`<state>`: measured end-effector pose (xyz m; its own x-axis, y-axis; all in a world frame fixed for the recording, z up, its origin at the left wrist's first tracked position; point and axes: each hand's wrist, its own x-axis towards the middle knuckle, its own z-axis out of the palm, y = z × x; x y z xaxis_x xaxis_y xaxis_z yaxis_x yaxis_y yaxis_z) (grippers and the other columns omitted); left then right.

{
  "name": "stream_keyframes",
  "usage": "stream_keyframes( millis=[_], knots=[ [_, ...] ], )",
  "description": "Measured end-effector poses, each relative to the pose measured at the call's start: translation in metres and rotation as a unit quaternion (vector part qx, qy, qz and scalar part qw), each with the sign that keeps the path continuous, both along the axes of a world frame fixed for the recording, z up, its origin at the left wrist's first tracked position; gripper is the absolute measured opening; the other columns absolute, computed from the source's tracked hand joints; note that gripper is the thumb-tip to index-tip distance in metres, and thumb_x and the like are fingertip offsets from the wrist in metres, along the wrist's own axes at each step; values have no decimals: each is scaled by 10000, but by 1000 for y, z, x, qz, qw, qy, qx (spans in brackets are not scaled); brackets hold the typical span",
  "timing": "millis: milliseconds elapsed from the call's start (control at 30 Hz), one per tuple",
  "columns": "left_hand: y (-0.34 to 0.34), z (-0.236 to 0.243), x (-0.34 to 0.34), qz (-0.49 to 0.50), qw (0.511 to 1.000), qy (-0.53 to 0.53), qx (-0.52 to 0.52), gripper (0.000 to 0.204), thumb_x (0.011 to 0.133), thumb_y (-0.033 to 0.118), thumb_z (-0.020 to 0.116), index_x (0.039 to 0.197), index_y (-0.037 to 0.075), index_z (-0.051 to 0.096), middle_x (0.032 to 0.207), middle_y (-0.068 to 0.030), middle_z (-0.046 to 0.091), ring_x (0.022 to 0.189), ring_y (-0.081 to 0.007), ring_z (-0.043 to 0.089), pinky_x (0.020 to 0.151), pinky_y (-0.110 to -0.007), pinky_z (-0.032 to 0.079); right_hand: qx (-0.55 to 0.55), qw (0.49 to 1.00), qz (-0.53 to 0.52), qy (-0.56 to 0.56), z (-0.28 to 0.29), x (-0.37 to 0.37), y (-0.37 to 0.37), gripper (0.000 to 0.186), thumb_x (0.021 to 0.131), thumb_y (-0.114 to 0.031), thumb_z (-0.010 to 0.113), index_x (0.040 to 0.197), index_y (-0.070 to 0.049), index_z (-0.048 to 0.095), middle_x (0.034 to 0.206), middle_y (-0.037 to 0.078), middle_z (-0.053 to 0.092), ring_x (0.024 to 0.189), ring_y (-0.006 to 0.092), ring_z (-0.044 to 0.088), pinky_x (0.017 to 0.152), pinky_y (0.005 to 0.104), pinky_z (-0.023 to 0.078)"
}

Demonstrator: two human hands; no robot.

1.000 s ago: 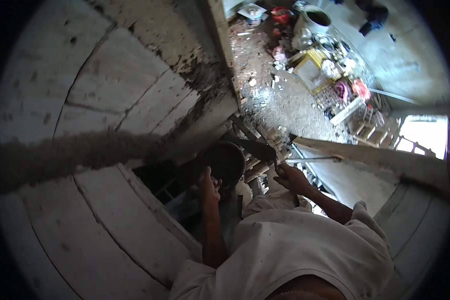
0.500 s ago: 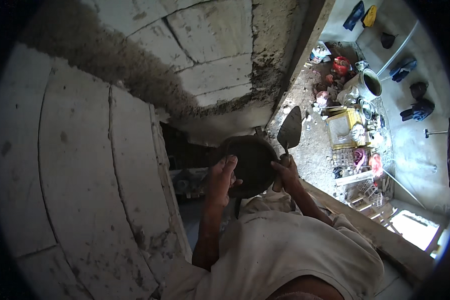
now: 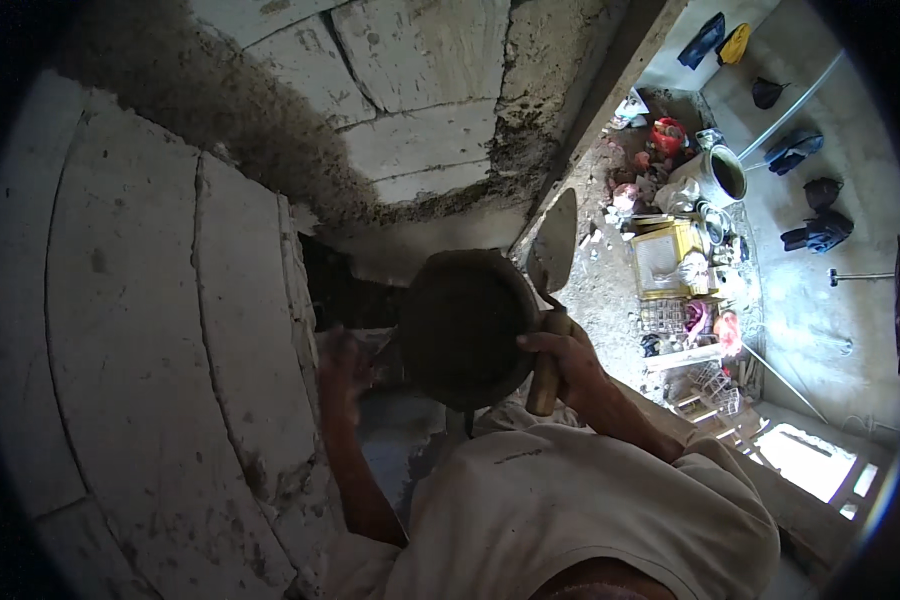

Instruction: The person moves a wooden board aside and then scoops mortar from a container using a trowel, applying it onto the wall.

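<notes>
Nearest: white shirt (image 3: pixel 570 500) fills the lower edge, both forearms reaching up from it. Right hand (image 3: pixel 562 355) wrapped tight round the wooden handle of a trowel (image 3: pixel 552 255), blade pointing up beside the wall corner. Left hand (image 3: pixel 342 362) blurred and half in shadow at the left rim of a round dark mortar pan (image 3: pixel 465 328); cannot tell whether it grips the rim or only rests there.

Half a second ago the left hand lay on the pan's near rim and the pan sat lower; now the pan is higher and the hand has slid out to its left side. Judged: pan being lifted toward the wall.

Beyond: block wall (image 3: pixel 170 300) with wet grey mortar (image 3: pixel 270 130) smeared along the joints. Far below, right: rubble floor with yellow crate (image 3: pixel 670 258) and bucket (image 3: pixel 722 175).
</notes>
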<state>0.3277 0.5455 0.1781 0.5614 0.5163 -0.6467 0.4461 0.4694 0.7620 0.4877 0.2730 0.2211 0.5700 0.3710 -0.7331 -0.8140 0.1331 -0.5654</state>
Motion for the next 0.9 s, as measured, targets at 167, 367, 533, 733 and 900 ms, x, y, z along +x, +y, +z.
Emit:
stream_keyframes(
  millis=[167, 367, 533, 733, 900],
  knots=[
    [-82, -173, -48, 23, 953, -168, -250, 602, 896, 420, 673, 1381, 132, 465, 1301, -108, 547, 1115, -232, 566, 927, -468, 483, -46, 998, 8, -49, 16, -7, 5, 306, 733, -6, 726, 992, -33, 565, 852, 60, 591, 781, 183, 596, 678, 342, 523],
    [-98, -211, 8, 49, 945, -82, -313, 539, 856, 251, 718, 1323, 87, 507, 1265, -93, 571, 1155, -263, 559, 945, -458, 496, -72, 995, 10, -70, -22, 7, -23, 319, 743, -51, 729, 1007, -44, 550, 857, 51, 586, 761, 175, 593, 692, 337, 526],
    [-113, -138, 24, 157, 919, -135, -335, 509, 818, 191, 731, 1268, 62, 531, 1192, -82, 594, 1091, -256, 586, 926, -435, 505, -55, 998, 8, -36, -40, 6, -35, 346, 760, -76, 739, 1047, -34, 550, 901, 55, 590, 799, 179, 594, 734, 339, 518],
    [-118, -96, 31, 297, 907, -96, -281, 495, 755, 37, 653, 1235, 48, 532, 1127, -86, 604, 1017, -264, 605, 914, -421, 513, -46, 996, 74, -21, -72, 25, -60, 377, 787, -63, 736, 1106, -19, 541, 955, 79, 602, 872, 207, 621, 790, 400, 548],
    [-128, 2, 33, 367, 914, -152, -82, 542, 708, -24, 599, 1241, 16, 510, 1104, -85, 593, 989, -269, 601, 903, -404, 512, 3, 989, 148, 12, -60, 35, -62, 486, 812, -76, 748, 1215, 5, 489, 1000, 100, 616, 882, 234, 646, 763, 409, 569]
  ],
)
